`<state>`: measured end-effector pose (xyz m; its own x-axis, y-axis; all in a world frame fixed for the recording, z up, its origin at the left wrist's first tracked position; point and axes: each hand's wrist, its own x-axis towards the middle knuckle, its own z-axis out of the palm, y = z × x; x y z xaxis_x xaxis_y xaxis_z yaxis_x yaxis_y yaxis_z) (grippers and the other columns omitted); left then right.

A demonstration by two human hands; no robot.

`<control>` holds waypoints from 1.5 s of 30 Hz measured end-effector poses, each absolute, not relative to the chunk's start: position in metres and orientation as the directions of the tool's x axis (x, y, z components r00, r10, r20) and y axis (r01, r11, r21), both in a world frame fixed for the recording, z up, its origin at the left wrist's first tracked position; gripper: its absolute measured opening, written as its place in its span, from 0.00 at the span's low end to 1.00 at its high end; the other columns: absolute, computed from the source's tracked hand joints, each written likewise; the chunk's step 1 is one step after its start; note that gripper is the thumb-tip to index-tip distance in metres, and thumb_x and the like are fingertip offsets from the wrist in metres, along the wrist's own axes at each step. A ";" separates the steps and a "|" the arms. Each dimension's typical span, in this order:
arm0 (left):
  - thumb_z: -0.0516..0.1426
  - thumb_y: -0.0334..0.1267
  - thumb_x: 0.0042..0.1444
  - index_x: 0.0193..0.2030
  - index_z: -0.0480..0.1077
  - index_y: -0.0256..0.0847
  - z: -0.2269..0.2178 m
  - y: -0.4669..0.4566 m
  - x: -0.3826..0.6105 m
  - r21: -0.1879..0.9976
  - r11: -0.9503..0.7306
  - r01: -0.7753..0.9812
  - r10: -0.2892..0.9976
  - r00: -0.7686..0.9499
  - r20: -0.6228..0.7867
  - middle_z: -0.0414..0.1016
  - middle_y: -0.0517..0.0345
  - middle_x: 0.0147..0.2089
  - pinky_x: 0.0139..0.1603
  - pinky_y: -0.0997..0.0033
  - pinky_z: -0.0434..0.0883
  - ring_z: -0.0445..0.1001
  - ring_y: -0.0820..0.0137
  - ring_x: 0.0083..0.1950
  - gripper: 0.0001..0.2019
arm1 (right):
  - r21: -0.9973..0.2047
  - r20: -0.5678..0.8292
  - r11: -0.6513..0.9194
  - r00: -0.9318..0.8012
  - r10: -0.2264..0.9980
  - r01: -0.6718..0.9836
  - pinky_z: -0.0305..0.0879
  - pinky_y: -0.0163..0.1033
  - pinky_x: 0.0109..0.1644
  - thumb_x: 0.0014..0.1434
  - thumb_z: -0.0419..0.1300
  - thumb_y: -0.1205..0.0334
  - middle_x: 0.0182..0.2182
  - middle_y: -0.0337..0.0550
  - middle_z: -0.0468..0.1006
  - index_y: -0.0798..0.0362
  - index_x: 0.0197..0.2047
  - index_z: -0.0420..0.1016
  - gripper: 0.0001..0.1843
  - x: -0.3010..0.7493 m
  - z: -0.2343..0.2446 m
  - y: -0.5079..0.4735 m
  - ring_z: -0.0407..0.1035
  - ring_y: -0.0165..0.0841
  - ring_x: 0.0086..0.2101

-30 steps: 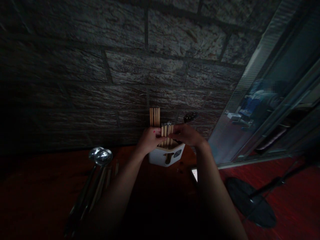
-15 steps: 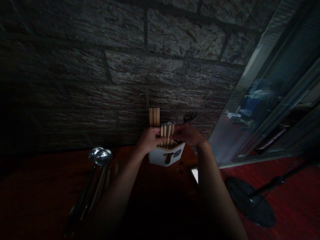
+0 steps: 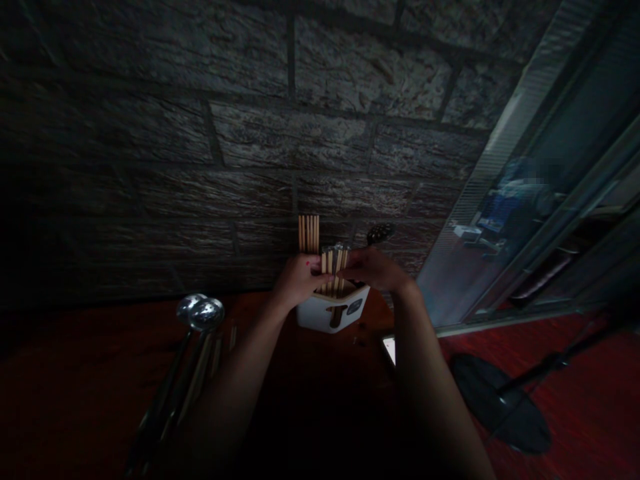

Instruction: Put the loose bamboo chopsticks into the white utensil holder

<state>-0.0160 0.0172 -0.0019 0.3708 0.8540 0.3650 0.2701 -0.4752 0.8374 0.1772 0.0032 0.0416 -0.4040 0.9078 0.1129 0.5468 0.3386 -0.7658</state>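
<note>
A white utensil holder [image 3: 314,319] with a cut-out in its front stands on the dark reddish table by the wall. Upright in its front part are several pale chopsticks [image 3: 327,267], with something shiny like clear wrap at their tops. My left hand [image 3: 296,280] closes on the chopsticks from the left, thumb across the front. From the right, my right hand [image 3: 373,268] pinches the same bunch, fingertips close to the left thumb. Behind my left hand rises a second bundle of chopsticks [image 3: 309,233]. A dark slotted spoon [image 3: 381,233] sticks up behind my right hand.
Two shiny metal ladles [image 3: 207,313] lie on the table at left, beside some loose chopsticks [image 3: 216,357]. A lit phone [image 3: 389,348] lies near my right forearm. The stone wall [image 3: 250,133] rises behind; a round black stand base [image 3: 500,400] is on the red floor.
The front chopsticks have shifted slightly between my fingers and stand straighter and closer together. Both hands keep almost the same place.
</note>
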 end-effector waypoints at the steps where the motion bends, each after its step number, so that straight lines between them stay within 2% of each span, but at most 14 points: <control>1: 0.63 0.30 0.49 0.41 0.77 0.34 -0.002 0.017 -0.016 0.836 -0.475 0.273 0.855 0.369 0.366 0.82 0.46 0.41 0.45 0.62 0.75 0.81 0.62 0.42 0.11 | -0.764 0.124 0.347 -0.404 0.906 0.544 0.57 0.32 0.28 0.49 0.63 0.59 0.22 0.37 0.72 0.57 0.30 0.76 0.09 0.177 0.042 0.003 0.62 0.26 0.24; 6: 0.63 0.29 0.50 0.40 0.77 0.35 -0.002 0.017 -0.016 0.825 -0.488 0.286 0.850 0.370 0.375 0.82 0.48 0.40 0.45 0.63 0.75 0.80 0.63 0.43 0.10 | -0.748 0.144 0.370 -0.410 0.901 0.551 0.58 0.32 0.29 0.51 0.63 0.61 0.23 0.38 0.74 0.56 0.31 0.77 0.07 0.174 0.043 0.002 0.62 0.25 0.24; 11: 0.63 0.30 0.49 0.41 0.77 0.34 0.000 0.016 -0.015 0.830 -0.483 0.280 0.854 0.362 0.374 0.82 0.48 0.42 0.45 0.64 0.75 0.80 0.64 0.42 0.11 | -0.770 0.142 0.383 -0.447 0.883 0.511 0.60 0.33 0.32 0.51 0.63 0.58 0.27 0.39 0.77 0.55 0.34 0.79 0.10 0.174 0.038 0.005 0.66 0.27 0.27; 17: 0.63 0.28 0.49 0.41 0.77 0.35 0.003 0.013 -0.013 0.849 -0.456 0.266 0.863 0.365 0.349 0.82 0.49 0.42 0.45 0.65 0.75 0.80 0.64 0.43 0.11 | -0.762 0.151 0.360 -0.393 0.907 0.538 0.58 0.33 0.29 0.49 0.64 0.60 0.23 0.37 0.73 0.56 0.29 0.76 0.07 0.180 0.034 0.009 0.61 0.25 0.24; 23: 0.63 0.29 0.49 0.42 0.77 0.34 0.002 0.014 -0.013 0.840 -0.468 0.273 0.859 0.363 0.360 0.82 0.48 0.43 0.46 0.65 0.75 0.80 0.64 0.44 0.11 | -0.777 0.109 0.343 -0.424 0.899 0.529 0.58 0.33 0.30 0.49 0.65 0.61 0.25 0.38 0.73 0.57 0.34 0.77 0.10 0.179 0.035 0.009 0.61 0.25 0.25; 30: 0.63 0.31 0.49 0.42 0.77 0.34 -0.002 0.017 -0.015 0.823 -0.498 0.274 0.844 0.371 0.387 0.82 0.47 0.44 0.48 0.64 0.74 0.80 0.63 0.45 0.12 | -0.803 0.080 0.310 -0.424 0.902 0.509 0.59 0.32 0.29 0.46 0.66 0.60 0.23 0.38 0.73 0.57 0.30 0.74 0.10 0.182 0.035 0.009 0.63 0.26 0.25; 45: 0.64 0.35 0.49 0.41 0.76 0.37 -0.008 0.021 -0.016 0.825 -0.517 0.229 0.831 0.364 0.420 0.82 0.49 0.43 0.46 0.62 0.75 0.80 0.64 0.43 0.12 | -0.840 0.051 0.266 -0.420 0.906 0.472 0.61 0.32 0.29 0.43 0.68 0.62 0.26 0.39 0.77 0.56 0.34 0.78 0.13 0.185 0.037 0.007 0.66 0.26 0.25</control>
